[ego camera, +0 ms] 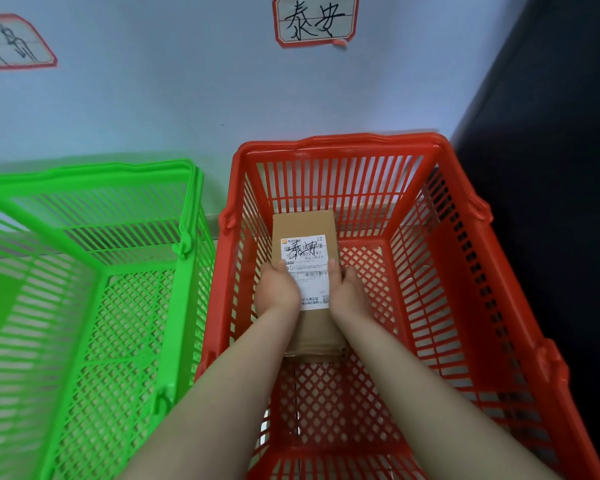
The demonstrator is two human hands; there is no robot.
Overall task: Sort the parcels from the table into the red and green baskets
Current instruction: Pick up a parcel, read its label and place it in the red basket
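Note:
A brown cardboard parcel [305,226] with a white shipping label and handwritten characters is down inside the red basket [336,147]. My left hand [276,289] grips its left side and my right hand [349,291] grips its right side, thumbs lying over the label. Both forearms reach down into the red basket from its near rim. Whether the parcel touches the basket floor I cannot tell. The green basket [94,174] stands to the left, with nothing visible inside it.
Both baskets stand against a pale wall. A red-edged paper sign [315,20] with handwritten characters hangs above the red basket, another sign [13,43] above the green one. A dark surface [551,168] rises to the right of the red basket.

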